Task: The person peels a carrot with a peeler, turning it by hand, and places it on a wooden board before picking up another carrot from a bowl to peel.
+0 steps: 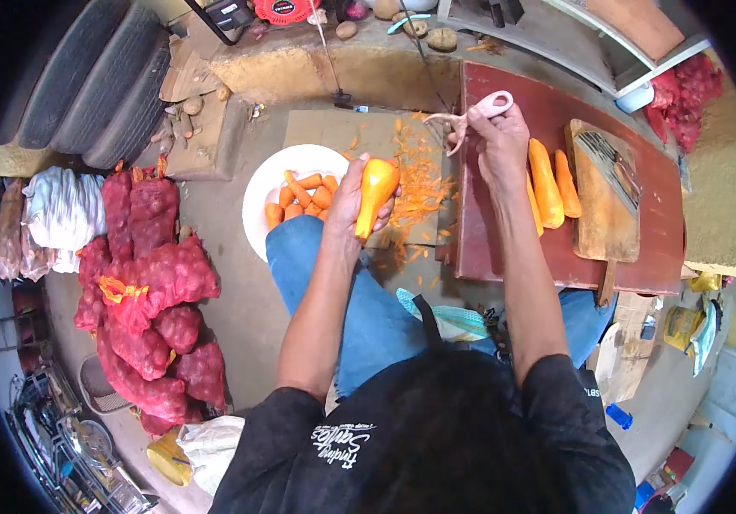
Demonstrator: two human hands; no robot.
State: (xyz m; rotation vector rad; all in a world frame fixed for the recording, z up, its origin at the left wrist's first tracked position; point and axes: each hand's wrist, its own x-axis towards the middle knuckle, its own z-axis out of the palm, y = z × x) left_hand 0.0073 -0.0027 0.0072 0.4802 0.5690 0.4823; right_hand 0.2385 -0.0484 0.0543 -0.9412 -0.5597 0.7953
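My left hand [349, 201] is wrapped round a peeled, bright orange squash [379, 188], its narrow end toward me. Raised over the left edge of the red table, my right hand [502, 137] grips a pale pink peeler [494, 104], which is apart from the squash. Several orange carrot pieces [299, 193] lie in a white basin [261, 180] beside my left knee. Long peeled orange vegetables [546, 184] rest on the red table [505, 248], next to a wooden cutting board [607, 231] with a knife [612, 163] on it.
Orange peelings [415, 188] are scattered over flattened cardboard [299, 128] on the floor. Red mesh sacks [154, 291] are piled at the left, below stacked tires [111, 86]. A grey shelf [548, 43] stands behind the table. A green-white sack [445, 317] lies between my legs.
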